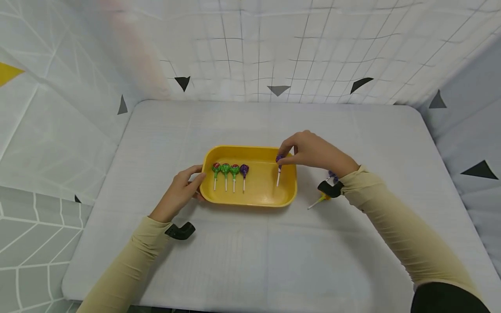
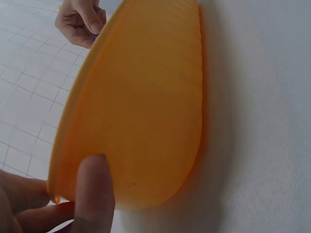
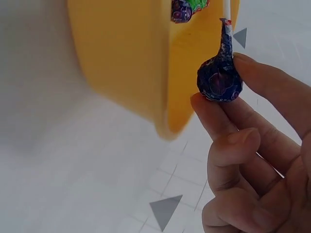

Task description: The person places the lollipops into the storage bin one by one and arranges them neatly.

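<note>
A yellow tray [image 1: 262,191] stands mid-table. At its left end my left hand [image 1: 178,193] grips the rim, the thumb [image 2: 95,189] lying along the outer wall in the left wrist view. Over the tray's right part, my right hand [image 1: 315,151] pinches a purple lollipop [image 3: 219,80] by its wrapped head, stick pointing toward the near side. Inside on the left, three green lollipops [image 1: 225,168] with red on some wrappers lie in a row beside another purple lollipop [image 1: 244,170], sticks toward me.
Right of the tray, a yellow lollipop [image 1: 324,197] and a purple-wrapped piece [image 1: 332,175] lie on the white table [image 1: 235,256], partly hidden by the right wrist and its black strap mount [image 1: 330,189]. Behind the table rises a white gridded sheet [image 1: 250,52].
</note>
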